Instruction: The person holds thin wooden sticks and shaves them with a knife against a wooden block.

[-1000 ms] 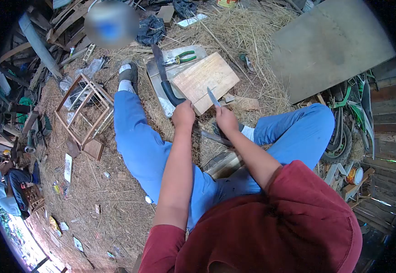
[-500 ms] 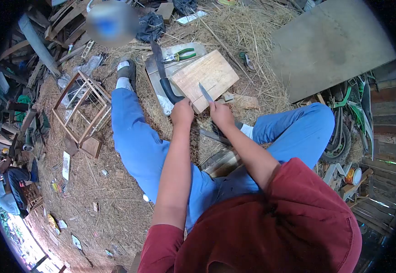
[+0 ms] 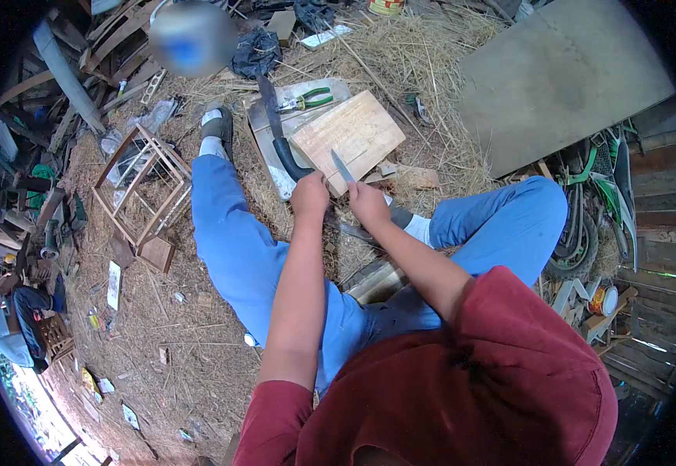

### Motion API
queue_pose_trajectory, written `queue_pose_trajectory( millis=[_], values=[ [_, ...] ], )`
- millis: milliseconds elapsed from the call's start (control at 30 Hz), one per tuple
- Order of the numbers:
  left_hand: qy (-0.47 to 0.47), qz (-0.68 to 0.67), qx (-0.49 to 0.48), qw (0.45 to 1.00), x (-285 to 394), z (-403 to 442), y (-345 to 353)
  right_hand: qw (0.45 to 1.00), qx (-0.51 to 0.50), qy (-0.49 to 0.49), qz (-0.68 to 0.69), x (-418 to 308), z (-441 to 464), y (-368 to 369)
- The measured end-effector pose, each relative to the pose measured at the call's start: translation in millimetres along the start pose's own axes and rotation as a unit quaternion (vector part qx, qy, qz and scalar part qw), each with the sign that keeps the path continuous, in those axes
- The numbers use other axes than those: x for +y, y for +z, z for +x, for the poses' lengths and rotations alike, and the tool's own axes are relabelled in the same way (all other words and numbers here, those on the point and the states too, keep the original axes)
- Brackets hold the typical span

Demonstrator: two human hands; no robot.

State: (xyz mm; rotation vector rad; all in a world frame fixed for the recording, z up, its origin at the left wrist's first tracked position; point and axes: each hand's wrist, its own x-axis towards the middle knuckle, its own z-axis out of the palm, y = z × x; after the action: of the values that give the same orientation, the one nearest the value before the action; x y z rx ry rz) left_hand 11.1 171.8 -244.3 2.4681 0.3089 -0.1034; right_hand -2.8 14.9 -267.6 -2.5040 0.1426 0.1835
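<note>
My left hand (image 3: 309, 194) is closed at the near left corner of a pale wooden board (image 3: 365, 128), beside the end of a black handle. That handle belongs to a long dark blade (image 3: 269, 105) lying left of the board. In my right hand (image 3: 368, 203) is a small knife (image 3: 343, 167), its blade over the board's near part and pointing away from me. Green-handled pliers (image 3: 307, 99) rest behind the board on a worn panel (image 3: 263, 140). What my left fingers grip is hidden.
A wooden frame (image 3: 142, 186) stands at the left on the straw-covered ground. A large flat sheet (image 3: 563, 85) and a green motorcycle (image 3: 598, 186) are at the right. Another person's legs (image 3: 31, 318) show at the far left.
My right hand and the knife have moved left across the board, closer to my left hand. My left hand stays near the board's corner.
</note>
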Motion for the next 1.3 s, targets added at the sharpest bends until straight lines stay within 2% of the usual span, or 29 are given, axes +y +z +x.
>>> queue_pose_trajectory(
  millis=[200,233,333,400,433,500,567,667,700,767,833,900,933,967,1033,1100,1167,1233,1300],
  values=[
    [-0.003,0.008,-0.027,1.0,0.0,1.7,-1.0,0.997,0.051,0.053,0.027,-0.2,6.7,-6.5],
    [-0.001,0.008,-0.027,1.0,0.4,2.4,-1.6,1.0,0.021,0.017,0.01,-3.2,-1.8,-0.5],
    [-0.005,0.007,-0.026,1.0,0.0,-0.2,-2.0,0.999,-0.027,0.023,-0.001,6.4,5.1,-4.8],
    [-0.008,0.012,-0.032,0.999,1.6,0.1,-3.7,0.994,0.037,0.097,0.03,14.1,20.4,-3.9],
    [-0.009,0.013,-0.032,0.999,2.4,-1.0,-5.2,0.994,0.037,0.097,0.031,12.7,13.7,1.1],
    [-0.015,0.021,-0.042,0.999,4.5,-0.9,-4.9,0.999,0.009,0.004,0.033,5.3,-4.6,10.2],
    [-0.016,0.013,-0.038,0.999,2.7,0.0,-3.0,0.999,-0.032,0.028,0.014,2.3,-2.9,0.7],
    [-0.018,0.019,-0.039,0.999,5.4,-1.7,-7.6,0.994,0.038,0.089,0.052,9.0,15.1,-4.0],
    [-0.02,0.029,-0.044,0.998,7.4,-2.6,-9.2,0.994,0.038,0.091,0.053,2.6,7.9,-2.6],
    [-0.02,0.026,-0.047,0.998,4.8,-0.6,-7.0,0.999,-0.018,0.029,0.025,-13.4,-13.8,0.2],
    [-0.027,0.02,-0.048,0.998,4.6,-1.8,-5.6,0.999,-0.017,0.021,0.03,-6.3,-11.1,-0.5],
    [-0.024,0.016,-0.046,0.998,3.9,-1.1,-6.6,0.997,0.043,0.052,0.049,-1.9,4.5,-8.9],
    [-0.025,0.016,-0.047,0.998,3.8,-2.2,-6.5,0.993,0.026,0.096,0.055,-2.9,8.1,-10.5],
    [-0.023,0.017,-0.043,0.999,4.8,-3.2,-6.1,0.993,0.026,0.098,0.056,-4.4,1.6,-7.6],
    [-0.019,0.019,-0.038,0.999,4.3,-1.9,-3.4,0.999,-0.037,0.032,0.001,-17.4,-17.3,-7.1],
    [-0.002,0.004,-0.005,1.0,1.1,-2.1,-1.5,0.999,-0.038,0.015,0.012,-6.8,-10.4,-7.0],
    [-0.005,0.008,-0.005,1.0,5.5,-4.5,-6.1,0.996,0.023,0.08,0.038,10.5,12.2,-0.2],
    [-0.004,0.012,-0.009,1.0,5.3,-6.1,-5.6,0.994,0.039,0.095,0.048,1.5,2.2,-1.8],
    [-0.005,0.006,-0.013,1.0,4.3,-4.4,-3.7,1.0,-0.02,0.01,0.018,-15.6,-20.6,-0.2]
  ],
)
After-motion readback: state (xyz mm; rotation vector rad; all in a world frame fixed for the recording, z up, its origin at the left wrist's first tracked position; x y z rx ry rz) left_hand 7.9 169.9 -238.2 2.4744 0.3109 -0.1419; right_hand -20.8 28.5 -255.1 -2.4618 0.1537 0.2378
